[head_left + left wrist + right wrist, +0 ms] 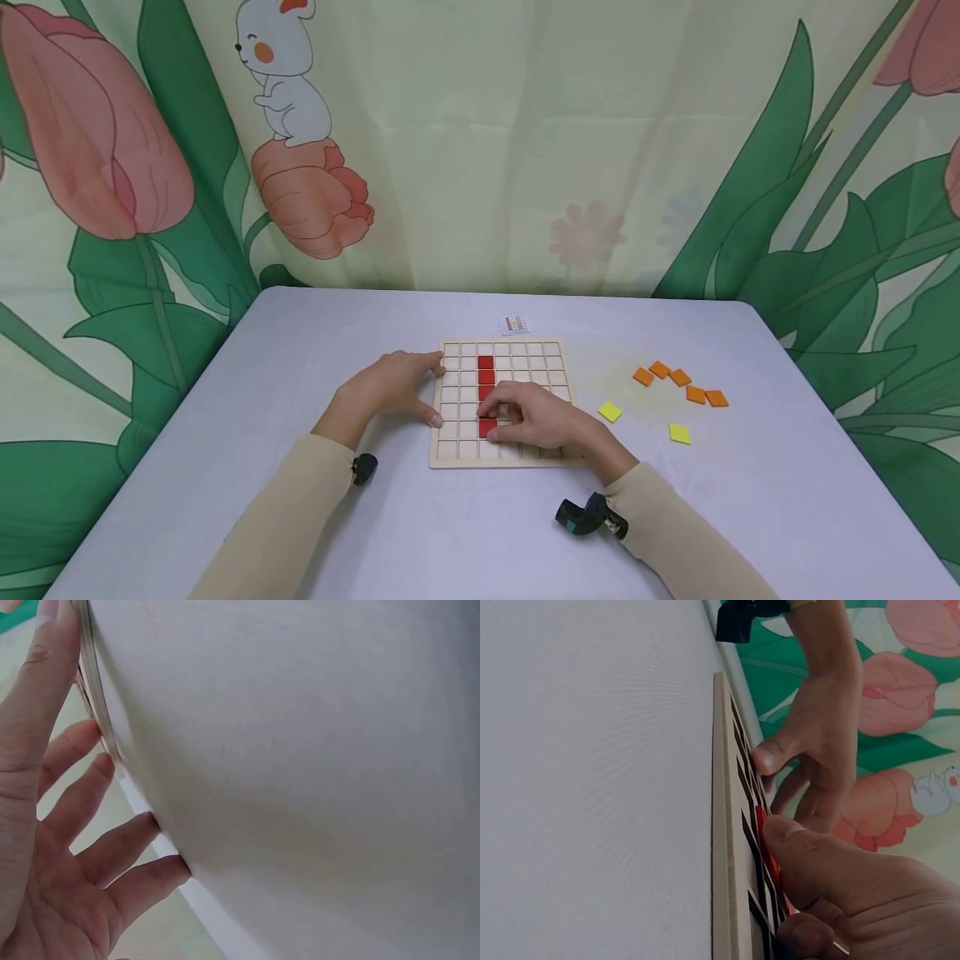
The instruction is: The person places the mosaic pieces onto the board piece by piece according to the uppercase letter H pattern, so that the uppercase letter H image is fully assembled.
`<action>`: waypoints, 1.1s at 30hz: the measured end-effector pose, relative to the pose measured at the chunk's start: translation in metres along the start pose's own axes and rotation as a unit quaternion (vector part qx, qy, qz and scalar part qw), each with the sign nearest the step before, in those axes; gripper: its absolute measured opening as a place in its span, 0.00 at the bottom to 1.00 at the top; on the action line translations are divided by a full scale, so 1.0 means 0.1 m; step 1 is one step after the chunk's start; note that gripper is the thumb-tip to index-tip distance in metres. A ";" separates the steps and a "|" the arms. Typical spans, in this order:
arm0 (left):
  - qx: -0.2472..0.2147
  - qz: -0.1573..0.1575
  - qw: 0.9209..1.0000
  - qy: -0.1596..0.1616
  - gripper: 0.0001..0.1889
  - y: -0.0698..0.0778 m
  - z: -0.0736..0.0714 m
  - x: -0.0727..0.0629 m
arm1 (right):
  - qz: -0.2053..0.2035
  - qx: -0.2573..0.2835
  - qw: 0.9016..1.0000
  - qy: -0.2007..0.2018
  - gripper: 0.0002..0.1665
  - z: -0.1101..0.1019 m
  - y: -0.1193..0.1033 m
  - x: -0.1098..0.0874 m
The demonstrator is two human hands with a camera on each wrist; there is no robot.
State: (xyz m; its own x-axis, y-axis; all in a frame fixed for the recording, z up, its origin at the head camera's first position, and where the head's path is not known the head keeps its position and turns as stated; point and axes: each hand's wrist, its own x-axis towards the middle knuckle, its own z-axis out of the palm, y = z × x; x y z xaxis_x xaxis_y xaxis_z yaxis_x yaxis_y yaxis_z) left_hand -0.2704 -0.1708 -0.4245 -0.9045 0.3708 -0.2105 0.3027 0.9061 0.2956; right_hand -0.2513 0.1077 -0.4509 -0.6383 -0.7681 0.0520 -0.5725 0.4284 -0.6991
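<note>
A wooden grid board [457, 454] lies on the table, with a column of red square tiles [486, 377] in its cells. My left hand [393, 385] rests at the board's left edge, its thumb and fingers spread and fairly straight against the rim. Over the lower part of the column, my right hand [536, 415] has thumb and forefinger at a red square tile [487, 427], pinching it at the board. In the right wrist view the thumb [784, 829] touches red; the other fingers are curled, and a thin pale edge shows beside one. The right hand hides several cells.
Right of the board lie two yellow tiles [610, 412] and several orange tiles [695, 394]. A small printed pattern card [513, 323] lies behind the board. A curtain with tulips and a rabbit [292, 75] hangs beyond the table's back edge.
</note>
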 end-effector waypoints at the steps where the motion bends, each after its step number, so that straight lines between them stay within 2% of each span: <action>1: 0.002 0.001 1.000 0.000 0.49 0.00 0.00 0.00 | 0.002 0.000 1.000 0.001 0.15 0.00 0.00 0.00; 14: 0.001 -0.017 1.000 -0.008 0.50 0.00 0.02 0.01 | 0.012 -0.013 1.000 -0.001 0.14 0.01 -0.03 0.00; 21: 0.004 -0.009 1.000 -0.008 0.50 0.01 0.00 0.00 | 0.017 -0.020 1.000 -0.003 0.15 -0.02 -0.07 -0.01; 26: 0.005 -0.013 1.000 -0.011 0.51 0.02 -0.01 0.00 | 0.012 -0.007 1.000 0.013 0.16 -0.09 -0.06 -0.10; 33: -0.008 -0.020 1.000 -0.010 0.54 0.01 0.02 -0.01 | 0.002 -0.008 0.999 0.044 0.16 -0.22 0.01 -0.33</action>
State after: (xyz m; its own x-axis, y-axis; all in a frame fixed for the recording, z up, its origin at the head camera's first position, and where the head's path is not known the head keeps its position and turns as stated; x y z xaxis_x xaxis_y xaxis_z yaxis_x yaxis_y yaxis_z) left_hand -0.2689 -0.1698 -0.4255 -0.9095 0.3379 -0.2420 0.2606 0.9172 0.3015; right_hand -0.2424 0.1440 -0.4373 -0.6823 -0.7224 0.1123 -0.5779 0.4389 -0.6880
